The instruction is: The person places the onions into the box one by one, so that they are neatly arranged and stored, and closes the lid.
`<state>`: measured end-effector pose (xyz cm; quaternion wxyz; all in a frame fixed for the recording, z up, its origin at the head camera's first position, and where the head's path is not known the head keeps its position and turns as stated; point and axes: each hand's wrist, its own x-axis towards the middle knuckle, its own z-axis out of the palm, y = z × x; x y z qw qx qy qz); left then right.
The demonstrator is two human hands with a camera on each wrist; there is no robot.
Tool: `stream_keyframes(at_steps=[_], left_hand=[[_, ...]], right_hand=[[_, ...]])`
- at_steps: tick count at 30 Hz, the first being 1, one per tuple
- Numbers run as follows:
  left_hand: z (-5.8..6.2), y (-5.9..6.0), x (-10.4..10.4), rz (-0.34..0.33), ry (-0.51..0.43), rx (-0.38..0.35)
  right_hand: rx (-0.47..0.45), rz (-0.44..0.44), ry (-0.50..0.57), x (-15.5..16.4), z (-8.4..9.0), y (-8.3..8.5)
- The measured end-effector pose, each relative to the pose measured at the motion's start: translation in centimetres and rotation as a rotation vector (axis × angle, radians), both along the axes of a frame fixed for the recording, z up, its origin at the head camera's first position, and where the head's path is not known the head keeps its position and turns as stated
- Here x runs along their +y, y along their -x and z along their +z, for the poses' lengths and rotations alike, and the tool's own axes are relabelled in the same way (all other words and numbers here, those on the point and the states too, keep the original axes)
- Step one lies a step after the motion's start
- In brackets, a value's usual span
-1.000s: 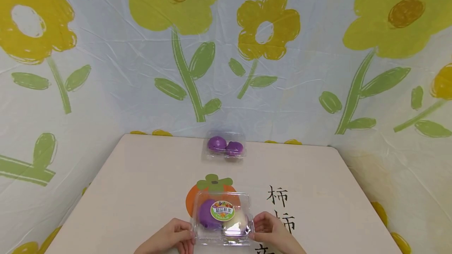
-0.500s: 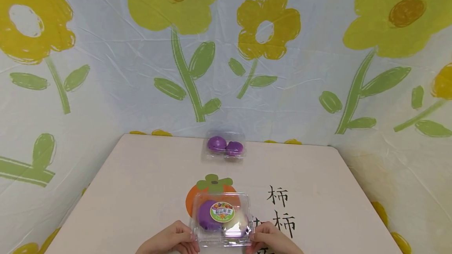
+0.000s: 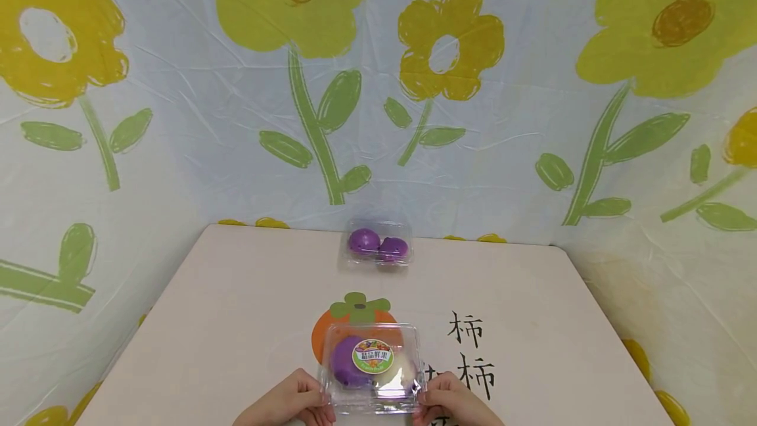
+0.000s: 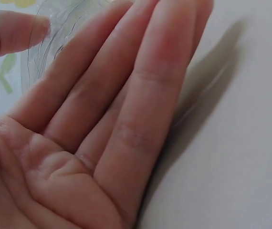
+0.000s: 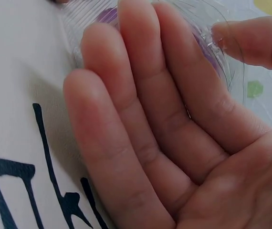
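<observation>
A clear plastic clamshell box [image 3: 405, 334] with a round fruit sticker on its lid is between my two hands, near the front of the table. Through the lid show a rounded purple piece [image 3: 345, 363] and a cream one [image 3: 403, 368]; their kind is unclear. My left hand [image 3: 290, 398] pinches the box's left edge, thumb on top and fingers beneath. On the opposite side, my right hand [image 3: 452, 401] grips the right edge the same way. In the left wrist view, the box's clear edge [image 4: 45, 45] sits between thumb and fingers. The right wrist view shows purple behind the fingers.
A second clear box [image 3: 378, 223] holding two purple rounded pieces stands at the table's back edge. The pale table [image 3: 236, 307] bears a printed persimmon [image 3: 322, 334] and black characters [image 3: 467, 329]. Flower-printed cloth [image 3: 378, 169] encloses the back and sides.
My right hand has shifted slightly down along the box's edge, and my left fingers reach further under it. The box has dropped a touch toward the front. The far box has stayed still.
</observation>
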<state>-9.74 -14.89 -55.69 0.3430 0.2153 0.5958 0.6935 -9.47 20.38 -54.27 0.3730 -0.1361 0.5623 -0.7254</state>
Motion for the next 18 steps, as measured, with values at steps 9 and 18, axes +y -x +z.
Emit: stream_keyframes(at_steps=[9,18], left_hand=[[-0.45,0.15,0.09,0.018,-0.048,-0.013],[-0.29,-0.07,0.25,0.074,-0.009,-0.023]], right_hand=[[-0.002,-0.021,-0.022,0.00,0.07,-0.08],[0.001,-0.024,-0.021,-0.11,0.17,-0.13]])
